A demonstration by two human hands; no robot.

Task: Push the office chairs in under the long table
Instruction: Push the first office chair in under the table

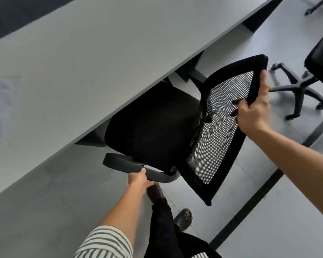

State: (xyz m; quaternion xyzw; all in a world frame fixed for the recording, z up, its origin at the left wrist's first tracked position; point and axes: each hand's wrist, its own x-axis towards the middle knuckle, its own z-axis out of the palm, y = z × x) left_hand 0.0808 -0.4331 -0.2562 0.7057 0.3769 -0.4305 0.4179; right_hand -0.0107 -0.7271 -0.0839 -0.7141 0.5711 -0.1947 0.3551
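A black office chair (149, 127) with a mesh backrest (220, 127) stands at the long grey table (82, 62), its seat front partly under the table edge. My left hand (139, 178) grips the chair's curved black armrest (123, 162) from below. My right hand (254, 112) is closed over the top edge of the backrest. The chair's base is hidden beneath the seat.
A second black office chair (321, 58) with a five-star wheeled base (298, 90) stands on the floor at the right, away from the table. Another wheeled base (317, 4) shows at the top right. My feet in dark shoes (183, 218) are below the chair.
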